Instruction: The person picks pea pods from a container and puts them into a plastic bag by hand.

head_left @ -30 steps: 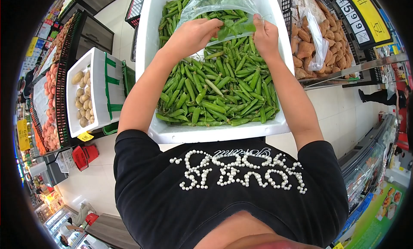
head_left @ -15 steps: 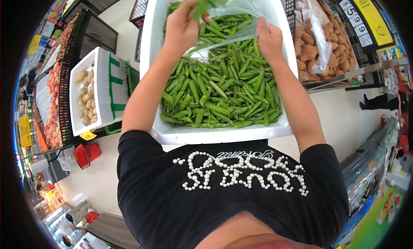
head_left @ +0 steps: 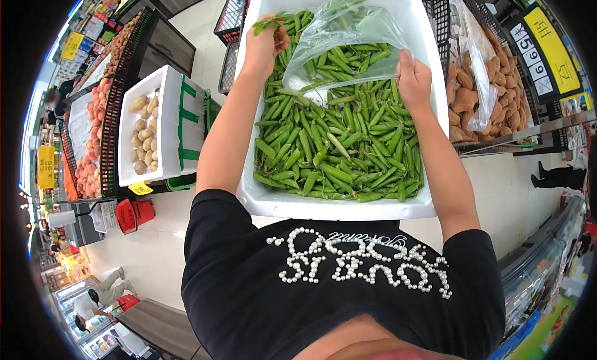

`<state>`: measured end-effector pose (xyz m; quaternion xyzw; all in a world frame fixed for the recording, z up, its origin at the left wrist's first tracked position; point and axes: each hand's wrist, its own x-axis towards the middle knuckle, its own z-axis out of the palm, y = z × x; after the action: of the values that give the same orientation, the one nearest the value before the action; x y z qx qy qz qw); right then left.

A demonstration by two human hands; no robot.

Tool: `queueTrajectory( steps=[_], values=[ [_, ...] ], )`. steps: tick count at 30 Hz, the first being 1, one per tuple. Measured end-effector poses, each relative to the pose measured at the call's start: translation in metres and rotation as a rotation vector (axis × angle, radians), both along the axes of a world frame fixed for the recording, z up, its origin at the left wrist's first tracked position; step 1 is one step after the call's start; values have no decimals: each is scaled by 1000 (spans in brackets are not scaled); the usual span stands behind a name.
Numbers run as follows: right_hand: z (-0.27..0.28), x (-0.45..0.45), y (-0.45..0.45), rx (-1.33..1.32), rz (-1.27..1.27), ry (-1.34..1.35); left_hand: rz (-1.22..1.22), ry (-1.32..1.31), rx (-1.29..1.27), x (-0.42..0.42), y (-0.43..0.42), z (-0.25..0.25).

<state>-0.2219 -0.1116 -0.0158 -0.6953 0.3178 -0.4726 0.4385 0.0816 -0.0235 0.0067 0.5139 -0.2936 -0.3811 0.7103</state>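
Note:
A white bin (head_left: 249,192) in front of me holds many green pea pods (head_left: 336,155). Toward its far side, a clear plastic bag (head_left: 385,30) is spread open, with pea pods inside and beneath it. My right hand (head_left: 413,80) is closed, pinching the bag's right edge between thumb and fingers. At the bin's left wall, my left hand (head_left: 264,49) has its fingers curled around a few pea pods (head_left: 268,25) that stick out at the top. The left hand is apart from the bag.
On the left stands a white crate of potatoes (head_left: 143,136), beside a rack of reddish produce (head_left: 93,136). Brown tubers (head_left: 491,92) fill a bin on the right, near a yellow and black price sign (head_left: 541,49). A red basket (head_left: 134,216) sits on the floor.
My left hand has moved away from the bag's mouth to the bin's left side, with pea pods in it. My right hand still grips the bag. The whole view has shifted slightly.

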Motion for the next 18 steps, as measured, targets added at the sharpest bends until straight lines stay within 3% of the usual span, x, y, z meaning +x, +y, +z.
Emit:
queueTrajectory(
  steps=[18],
  values=[
    [-1, -1, 0, 2, 20, -31, -190, -88, -15, -18, 3, 9]
  ],
)
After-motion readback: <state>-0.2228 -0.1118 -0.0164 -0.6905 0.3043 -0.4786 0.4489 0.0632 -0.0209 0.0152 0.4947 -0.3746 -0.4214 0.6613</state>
